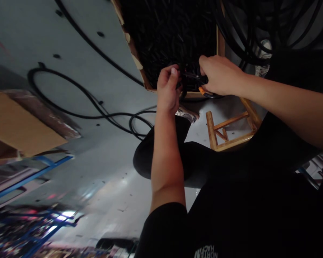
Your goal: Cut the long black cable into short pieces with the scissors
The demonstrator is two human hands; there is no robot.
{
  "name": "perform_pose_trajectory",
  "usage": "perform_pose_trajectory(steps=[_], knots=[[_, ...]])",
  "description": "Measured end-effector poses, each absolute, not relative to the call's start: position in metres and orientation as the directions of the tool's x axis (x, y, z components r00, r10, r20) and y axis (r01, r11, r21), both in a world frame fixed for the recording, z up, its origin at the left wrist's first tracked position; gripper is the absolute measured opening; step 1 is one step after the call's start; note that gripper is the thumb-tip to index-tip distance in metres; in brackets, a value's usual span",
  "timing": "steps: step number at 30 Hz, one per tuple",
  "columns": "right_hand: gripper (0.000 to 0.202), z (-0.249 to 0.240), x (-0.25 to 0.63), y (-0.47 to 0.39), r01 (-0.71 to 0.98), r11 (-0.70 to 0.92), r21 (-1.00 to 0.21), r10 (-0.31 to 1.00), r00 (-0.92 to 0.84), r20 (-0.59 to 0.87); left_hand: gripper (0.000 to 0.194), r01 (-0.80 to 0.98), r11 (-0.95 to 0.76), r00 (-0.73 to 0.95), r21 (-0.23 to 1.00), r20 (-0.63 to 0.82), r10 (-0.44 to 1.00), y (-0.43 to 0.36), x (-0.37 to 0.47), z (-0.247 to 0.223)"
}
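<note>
My left hand (168, 86) is closed at the near edge of the box, its thumb and fingers pinched on a black hose (183, 92). Close to its right, my right hand (222, 75) grips a pair of scissors with black and orange handles (202, 91). The scissor blades (188, 74) point toward the left hand's fingertips. Whether they touch the hose is too dark to tell. Under both hands stands a cardboard box (136, 59), filled with many short black pieces (172, 32).
A long black hose (78, 115) loops over the grey floor on the left. More coils (247, 39) lie at upper right. A wooden stool (233, 122) stands below the right forearm. Another cardboard box (24, 122) and blue-framed racks (51, 165) are at left. Small black scraps dot the floor.
</note>
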State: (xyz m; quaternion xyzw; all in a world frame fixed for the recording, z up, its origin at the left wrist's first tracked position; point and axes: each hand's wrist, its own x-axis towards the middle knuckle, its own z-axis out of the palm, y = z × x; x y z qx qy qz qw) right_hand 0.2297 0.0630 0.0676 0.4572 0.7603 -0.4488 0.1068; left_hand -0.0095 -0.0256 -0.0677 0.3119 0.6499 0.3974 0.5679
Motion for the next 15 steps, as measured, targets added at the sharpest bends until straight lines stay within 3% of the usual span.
perform_pose_trajectory(steps=[6,15], knots=[[0.018,0.057,0.231,0.067,0.781,0.06,-0.622,0.605,-0.524,-0.6,0.067,0.177,0.39,-0.167,0.904,-0.363,0.917,-0.026,0.002,-0.06],[0.026,0.047,0.23,0.059,0.722,-0.008,-0.692,0.657,-0.518,-0.548,0.072,0.216,0.292,-0.13,0.932,-0.269,0.954,-0.026,0.015,-0.055]])
